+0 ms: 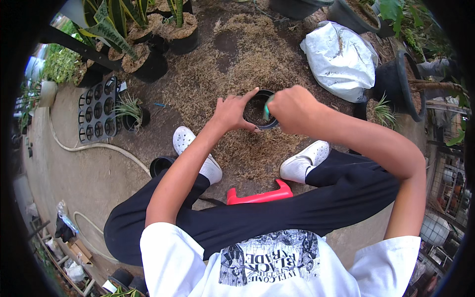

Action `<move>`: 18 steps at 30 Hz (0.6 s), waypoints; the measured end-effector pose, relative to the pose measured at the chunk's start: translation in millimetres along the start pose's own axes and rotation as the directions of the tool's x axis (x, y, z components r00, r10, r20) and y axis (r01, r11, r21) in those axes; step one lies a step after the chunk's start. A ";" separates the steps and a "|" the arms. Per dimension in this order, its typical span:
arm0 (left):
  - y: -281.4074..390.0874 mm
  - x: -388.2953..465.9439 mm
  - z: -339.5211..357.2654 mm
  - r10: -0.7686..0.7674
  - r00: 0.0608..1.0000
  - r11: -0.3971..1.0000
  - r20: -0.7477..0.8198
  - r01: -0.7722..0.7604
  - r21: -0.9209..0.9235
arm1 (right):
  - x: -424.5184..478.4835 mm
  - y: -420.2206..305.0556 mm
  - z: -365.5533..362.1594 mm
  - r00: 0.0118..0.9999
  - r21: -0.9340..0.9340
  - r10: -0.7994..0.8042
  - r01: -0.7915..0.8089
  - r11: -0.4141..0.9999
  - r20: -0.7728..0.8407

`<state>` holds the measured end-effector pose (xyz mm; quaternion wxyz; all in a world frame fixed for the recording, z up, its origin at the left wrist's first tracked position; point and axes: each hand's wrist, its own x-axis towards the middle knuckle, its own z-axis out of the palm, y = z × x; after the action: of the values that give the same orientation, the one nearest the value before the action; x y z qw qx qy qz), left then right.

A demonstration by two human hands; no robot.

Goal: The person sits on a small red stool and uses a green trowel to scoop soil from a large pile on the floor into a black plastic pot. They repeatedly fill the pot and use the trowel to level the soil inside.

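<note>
A small round black plastic pot (pixel 268 126) stands between my feet on ground strewn with brown chaff-like planting material (pixel 248 148). My left hand (pixel 232 113) steadies the pot from its left, thumb and forefinger spread around the rim. In a fist over the pot's right side, my right hand (pixel 295 110) grips a green tool (pixel 267 109), whose lower end is inside the pot. My fingers cover most of the tool, so its exact kind is unclear. Dark, loose material shows inside the pot.
Ahead on the right slumps a white woven sack (pixel 337 61), beside a large black pot (pixel 400 85). Potted snake plants (pixel 111 33), a seedling tray (pixel 97 109) and a potted spider plant (pixel 130 113) stand left. A hose (pixel 107 146) crosses the floor. Red plastic (pixel 259 196) shows below my legs.
</note>
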<state>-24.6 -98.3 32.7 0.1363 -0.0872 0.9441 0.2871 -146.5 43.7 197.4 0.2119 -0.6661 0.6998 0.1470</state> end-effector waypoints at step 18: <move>-6.1 1.3 7.9 0.016 1.000 1.000 -0.024 -0.016 0.020 | -1.2 4.7 4.8 0.998 0.097 0.028 -0.022 0.995 -0.064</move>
<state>-22.7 -99.0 22.9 0.1231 -0.0817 0.9492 0.2779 -150.6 47.5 193.5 0.2189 -0.6509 0.7208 0.0939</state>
